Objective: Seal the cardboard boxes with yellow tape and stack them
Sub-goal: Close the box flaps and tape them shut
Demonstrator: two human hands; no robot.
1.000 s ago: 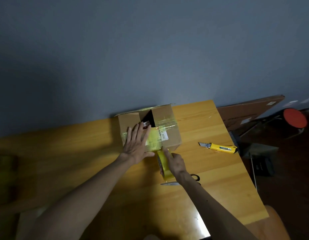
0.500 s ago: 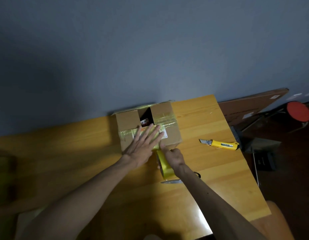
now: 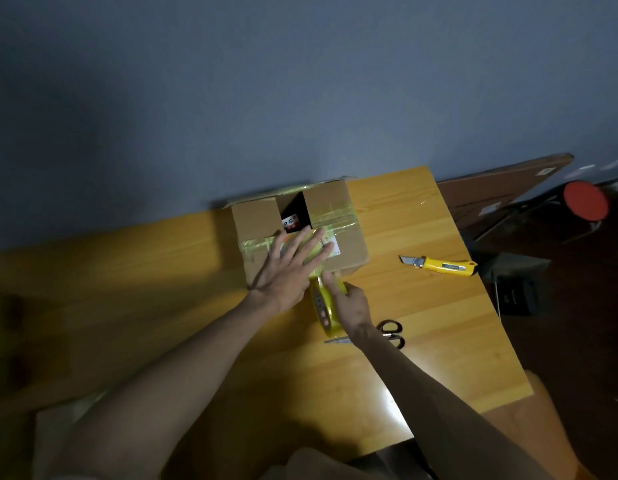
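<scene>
A cardboard box stands on the wooden table against the wall, its far flaps parted over a dark gap. Yellow tape runs across its top. My left hand lies flat on the box top with fingers spread, pressing the tape strip down. Just in front of the box my right hand grips the yellow tape roll, which stands on edge on the table with its strip running up onto the box.
A yellow utility knife lies to the right of the box. Black-handled scissors rest beside my right wrist. Past the table's right edge are a leaning brown board, a red round object and dark items on the floor.
My left hand has slid rightward and away from me along the tape on the box top. My right hand keeps the roll at the box's front edge.
</scene>
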